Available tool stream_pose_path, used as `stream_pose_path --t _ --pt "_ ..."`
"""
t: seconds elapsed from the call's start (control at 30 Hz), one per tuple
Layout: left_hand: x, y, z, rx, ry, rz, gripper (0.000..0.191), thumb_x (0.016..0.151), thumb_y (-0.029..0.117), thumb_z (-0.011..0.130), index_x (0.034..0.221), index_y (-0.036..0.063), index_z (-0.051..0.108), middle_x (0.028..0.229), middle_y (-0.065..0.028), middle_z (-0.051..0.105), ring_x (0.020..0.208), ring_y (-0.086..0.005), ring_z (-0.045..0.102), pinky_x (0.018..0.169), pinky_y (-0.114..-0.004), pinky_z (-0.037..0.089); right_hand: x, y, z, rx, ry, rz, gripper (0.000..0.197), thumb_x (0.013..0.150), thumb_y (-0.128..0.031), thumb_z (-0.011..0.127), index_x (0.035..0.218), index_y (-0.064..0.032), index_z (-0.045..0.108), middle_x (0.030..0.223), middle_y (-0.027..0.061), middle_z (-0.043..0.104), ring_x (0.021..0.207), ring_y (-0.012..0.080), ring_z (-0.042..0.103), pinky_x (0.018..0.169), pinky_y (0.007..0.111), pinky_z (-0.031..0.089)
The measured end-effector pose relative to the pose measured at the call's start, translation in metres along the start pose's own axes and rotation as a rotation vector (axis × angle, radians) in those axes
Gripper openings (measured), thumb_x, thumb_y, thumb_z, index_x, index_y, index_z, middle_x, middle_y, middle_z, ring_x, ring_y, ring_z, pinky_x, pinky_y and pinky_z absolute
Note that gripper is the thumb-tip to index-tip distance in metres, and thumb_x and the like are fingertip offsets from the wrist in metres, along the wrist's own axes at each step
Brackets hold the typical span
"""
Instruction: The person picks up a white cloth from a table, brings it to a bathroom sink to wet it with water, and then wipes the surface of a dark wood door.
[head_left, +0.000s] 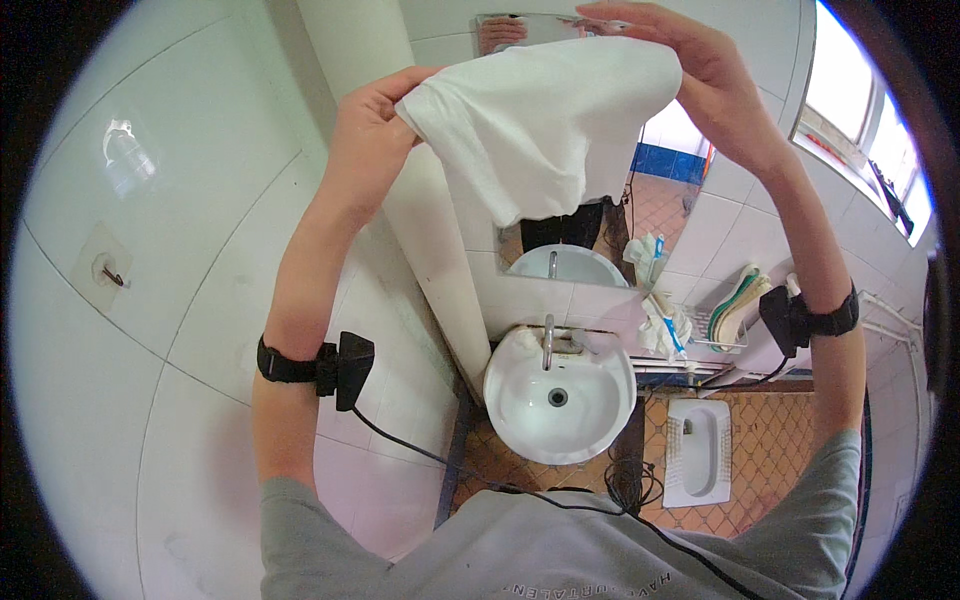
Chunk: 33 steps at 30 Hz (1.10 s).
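A white cloth (532, 120) hangs spread out in front of a wall mirror (675, 217), high above the washbasin. Its left corner is pinched in my left hand (375, 124), between thumb and fingers. At the cloth's upper right edge is my right hand (697, 67), with fingers bent over toward the mirror; how it grips the cloth is partly hidden behind the fabric. The cloth's lower edge hangs loose in folds and covers much of the mirror.
Below are a white washbasin (559, 420) with a metal faucet (549, 341) and a squat toilet (697, 454). A wire rack (731, 343), a blue-handled brush (673, 336), a pipe (442, 247) and a wall hook (112, 276) are near. Black cables run from both forearm devices.
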<state>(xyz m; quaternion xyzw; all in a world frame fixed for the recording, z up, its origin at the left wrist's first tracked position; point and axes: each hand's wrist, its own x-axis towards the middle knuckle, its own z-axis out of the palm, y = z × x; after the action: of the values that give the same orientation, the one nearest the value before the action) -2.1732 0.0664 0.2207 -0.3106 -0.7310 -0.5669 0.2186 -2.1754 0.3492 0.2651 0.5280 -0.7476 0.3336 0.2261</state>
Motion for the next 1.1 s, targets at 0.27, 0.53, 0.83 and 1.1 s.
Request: stream_pose_path --t 0.27,0.53,0.83,1.1 --pt "0.005 -0.003 0.0 -0.196 -0.055 -0.228 0.028 0.085 0.003 0.051 0.11 -0.0014 0.06 0.096 -0.0043 0.065 0.08 -0.0096 0.061 0.071 -0.023 0.049 -0.015 0.003 0.006 0.124 -0.083 0.139 0.043 0.084 -0.001 0.054 0.126 -0.0084 0.051 0.11 0.008 0.058 0.093 0.0111 0.059 0.082 0.027 0.049" --pt "-0.005 -0.001 0.002 -0.211 -0.053 -0.049 0.029 0.082 -0.002 0.054 0.109 -0.0006 0.062 0.097 -0.0058 0.066 0.084 -0.0106 0.061 0.075 -0.023 0.049 -0.026 -0.037 0.003 -0.252 -0.044 -0.123 0.051 0.065 0.019 0.038 0.099 -0.0042 0.07 0.086 0.011 0.059 0.083 0.0195 0.055 0.077 0.028 0.043" --pt "-0.006 0.015 0.007 0.216 0.052 0.341 0.026 0.081 -0.006 0.053 0.105 -0.0013 0.064 0.096 -0.0066 0.066 0.087 -0.01 0.061 0.078 -0.022 0.049 -0.031 -0.002 -0.006 -0.011 0.078 0.024 0.024 0.078 0.011 0.039 0.081 0.0016 0.06 0.085 0.0024 0.058 0.081 0.0088 0.052 0.08 0.022 0.041" --pt "-0.014 0.005 0.016 -0.242 -0.011 -0.125 0.03 0.091 0.013 0.045 0.116 0.0002 0.056 0.107 -0.0083 0.062 0.094 -0.0137 0.06 0.082 -0.026 0.048 -0.028 -0.001 0.006 0.065 0.049 0.064 0.024 0.084 0.007 0.046 0.089 -0.0028 0.067 0.105 0.0064 0.057 0.093 0.0132 0.055 0.083 0.026 0.045"
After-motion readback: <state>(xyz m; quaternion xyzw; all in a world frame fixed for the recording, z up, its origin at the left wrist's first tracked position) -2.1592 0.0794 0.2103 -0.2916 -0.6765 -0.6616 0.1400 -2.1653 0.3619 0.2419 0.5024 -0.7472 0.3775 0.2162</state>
